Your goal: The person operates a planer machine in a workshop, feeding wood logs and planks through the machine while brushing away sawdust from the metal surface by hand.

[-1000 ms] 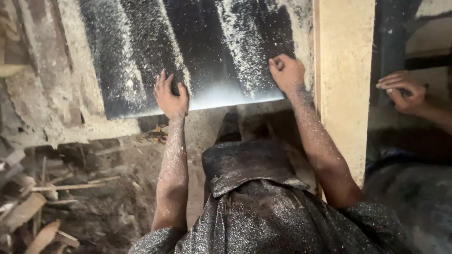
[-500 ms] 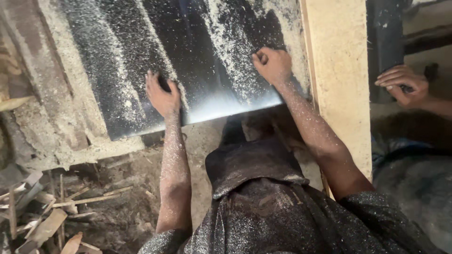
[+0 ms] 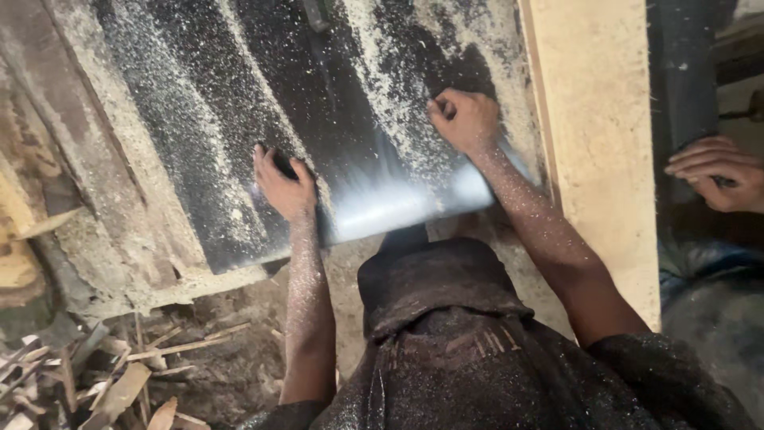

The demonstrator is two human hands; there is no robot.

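The dark panel (image 3: 318, 135), dusted with sawdust, lies flat beside a pale plank (image 3: 593, 151). It has slid farther from the body: left hand (image 3: 282, 187) presses spread fingers, right hand (image 3: 465, 119) curls knuckles down, pushing.

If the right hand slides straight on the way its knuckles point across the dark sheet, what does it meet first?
Probably only loose sawdust. The right hand rests on the dark sheet, pointing up and left; that way the sheet looks free to the frame's top, though depth is unclear.
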